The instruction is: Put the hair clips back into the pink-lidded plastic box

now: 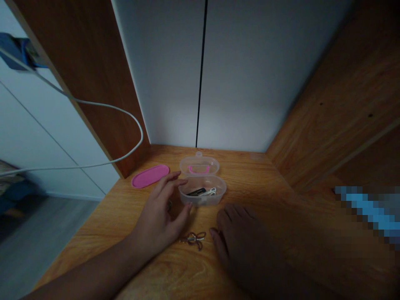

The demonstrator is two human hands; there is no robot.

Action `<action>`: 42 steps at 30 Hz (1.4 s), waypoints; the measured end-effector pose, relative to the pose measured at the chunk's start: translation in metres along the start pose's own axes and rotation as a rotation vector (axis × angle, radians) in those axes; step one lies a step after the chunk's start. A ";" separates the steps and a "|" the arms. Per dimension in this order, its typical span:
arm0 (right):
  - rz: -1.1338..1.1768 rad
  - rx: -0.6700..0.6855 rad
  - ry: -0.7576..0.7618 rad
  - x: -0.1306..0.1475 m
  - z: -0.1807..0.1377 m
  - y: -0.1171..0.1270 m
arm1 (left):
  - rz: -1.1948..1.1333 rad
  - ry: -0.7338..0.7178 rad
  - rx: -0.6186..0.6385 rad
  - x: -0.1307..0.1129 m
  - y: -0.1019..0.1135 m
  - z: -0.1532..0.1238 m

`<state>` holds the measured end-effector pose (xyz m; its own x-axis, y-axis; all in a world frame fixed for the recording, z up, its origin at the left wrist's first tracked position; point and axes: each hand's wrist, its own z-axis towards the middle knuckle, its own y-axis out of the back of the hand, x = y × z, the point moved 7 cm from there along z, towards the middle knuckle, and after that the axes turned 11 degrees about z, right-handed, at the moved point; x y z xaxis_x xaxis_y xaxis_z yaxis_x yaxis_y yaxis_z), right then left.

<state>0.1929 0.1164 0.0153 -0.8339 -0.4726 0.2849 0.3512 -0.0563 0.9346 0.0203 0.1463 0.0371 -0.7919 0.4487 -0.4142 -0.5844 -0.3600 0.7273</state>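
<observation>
A clear plastic box (215,199) stands with its lid (214,166), which has a pink handle (199,170), folded back behind it. Inside lie a dark hair clip (195,192) and silvery hair clips (208,192). My left hand (159,212) is open at the box's left side, thumb and fingers apart; the thumb tip is close to its front wall. Behind that hand a small shiny thing (169,205) is partly hidden. On the table between my hands lies a butterfly-shaped metal clip (194,238). My right hand (240,233) rests beside it, fingers curled together, palm hidden.
A pink oval tray (150,176) lies at the table's back left. White panels (175,83) rise behind the wooden table (125,216), with wooden boards at both sides. A white cable (140,129) loops across the left. A blurred blue patch (368,208) is at the right.
</observation>
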 end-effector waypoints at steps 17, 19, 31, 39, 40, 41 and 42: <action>1.128 -0.491 -0.022 -0.025 -0.009 0.019 | 0.274 -0.399 0.652 -0.048 -0.029 -0.027; 1.099 -0.485 0.010 -0.023 -0.007 0.022 | 0.209 -0.404 0.661 -0.050 -0.030 -0.028; 1.164 -0.395 0.043 -0.023 0.002 0.018 | -0.583 0.000 0.483 -0.032 -0.027 -0.026; 1.221 -0.298 -0.042 -0.027 0.003 0.007 | -1.127 0.260 0.501 -0.019 -0.036 -0.025; 1.242 -0.278 -0.058 -0.027 0.002 0.005 | -1.166 0.289 0.508 -0.018 -0.039 -0.025; 1.262 -0.260 -0.065 -0.026 0.001 0.003 | -1.189 0.303 0.513 -0.017 -0.041 -0.025; 1.277 -0.248 -0.062 -0.025 0.000 0.002 | -1.200 0.303 0.519 -0.018 -0.042 -0.025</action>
<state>0.2145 0.1283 0.0105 0.1297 -0.2718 0.9536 0.9693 0.2373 -0.0642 0.0541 0.1329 0.0003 0.1124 0.0442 -0.9927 -0.8594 0.5057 -0.0748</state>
